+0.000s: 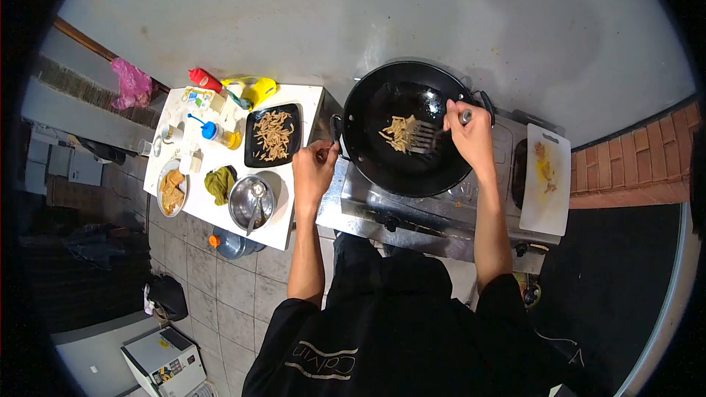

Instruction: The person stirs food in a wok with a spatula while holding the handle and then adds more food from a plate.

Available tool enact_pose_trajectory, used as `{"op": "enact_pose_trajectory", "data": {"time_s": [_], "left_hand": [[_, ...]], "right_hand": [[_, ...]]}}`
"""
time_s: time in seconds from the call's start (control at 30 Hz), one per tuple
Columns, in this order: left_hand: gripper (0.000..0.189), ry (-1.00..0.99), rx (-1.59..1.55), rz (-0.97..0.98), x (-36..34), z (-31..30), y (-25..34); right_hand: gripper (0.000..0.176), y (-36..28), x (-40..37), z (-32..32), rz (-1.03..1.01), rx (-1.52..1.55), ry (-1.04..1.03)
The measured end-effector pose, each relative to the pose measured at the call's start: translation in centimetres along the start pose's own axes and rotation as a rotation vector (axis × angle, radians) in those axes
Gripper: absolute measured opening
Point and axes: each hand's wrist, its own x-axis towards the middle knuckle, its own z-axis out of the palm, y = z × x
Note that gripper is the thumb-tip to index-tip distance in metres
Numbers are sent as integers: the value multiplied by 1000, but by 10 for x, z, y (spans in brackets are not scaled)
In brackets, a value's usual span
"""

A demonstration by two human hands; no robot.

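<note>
A large black wok (397, 173) sits on the metal stove, with a small heap of pale fried strips (399, 133) in its middle. My right hand (469, 131) is closed round the handle of a slotted metal spatula (424, 137), whose blade touches the right side of the strips. At the wok's left side, my left hand (316, 165) has its fingers bent together by the loop handle (335, 129). Just left of that hand, a black square tray (250, 156) holds more browned strips (273, 134).
The white table (283, 229) at left bears a steel bowl (239, 209), green cloth (219, 185), oil bottle (230, 138), red bottle (206, 80) and a plate of fried food (172, 191). A stained white cutting board (546, 176) lies at the stove's right end.
</note>
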Motion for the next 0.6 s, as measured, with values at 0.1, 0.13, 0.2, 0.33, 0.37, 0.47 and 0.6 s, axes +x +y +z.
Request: {"op": "enact_pose_trajectory", "data": {"time_s": [0.1,0.13,0.2,0.33,0.37,0.47,0.6], "left_hand": [[22,-7,18,14,1,-3,4],[22,-7,5,13,1,-2,3],[22,-6,-11,13,1,-3,3],[23,15,22,16,0,-1,5],[23,30,26,45,0,-1,5],[22,7,30,13,0,-2,6],[21,2,15,-5,0,0,3]], "right_hand": [[35,-1,3,-2,-52,155,55],[35,-7,4,-9,-22,97,57],[35,-4,4,-9,-18,-17,88],[35,7,2,1,-19,53,43],[35,8,2,-2,-16,53,45],[35,-5,4,-15,-4,67,57],[33,8,-2,-4,-32,-93,38]]}}
